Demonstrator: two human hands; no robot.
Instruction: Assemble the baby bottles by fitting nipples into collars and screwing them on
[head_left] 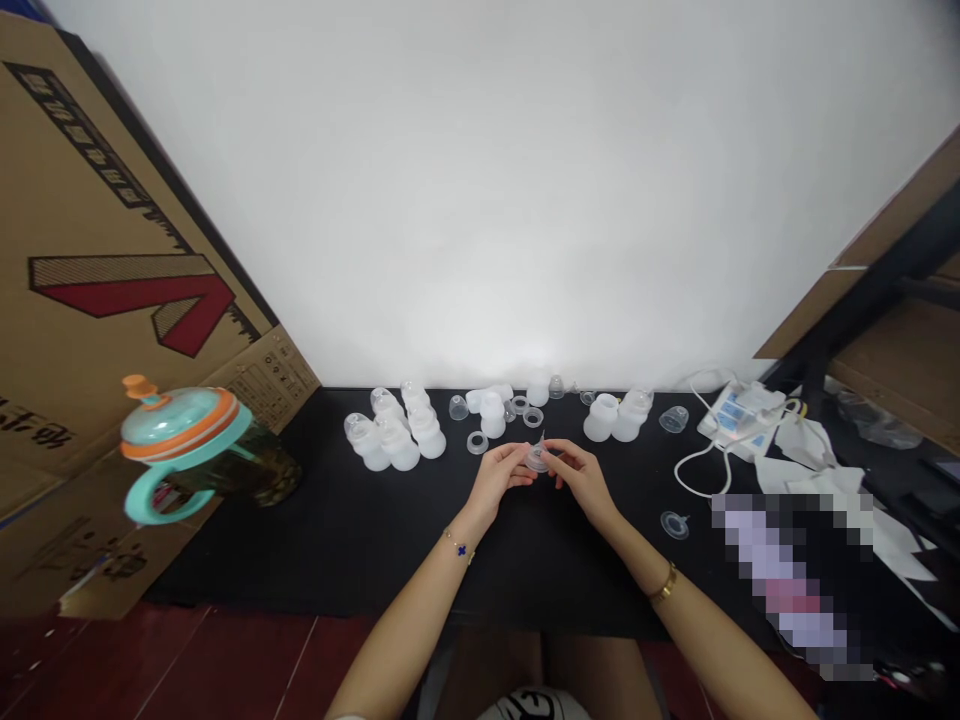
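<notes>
My left hand [498, 480] and my right hand [583, 482] meet over the black table, fingers closed on a clear baby bottle nipple [537, 458] whose thin tip points up. A ring seems to sit around its base, but fingers partly hide it. Just beyond lie loose collar rings [477, 442], an open white baby bottle [492, 414] and a clear dome cap [458, 407]. Several capped bottles [397, 444] stand together to the left. Right of my hands stand an open bottle [601, 417] and a capped bottle [631, 415]. Another nipple [675, 525] lies near my right forearm.
A large teal-lidded jug [187, 440] stands at the left by a cardboard box [135, 250]. At the right are a white power strip [739, 420] with a looping cable, crumpled paper [817, 470] and a clear cap [674, 419]. A white wall [510, 200] bounds the table's back.
</notes>
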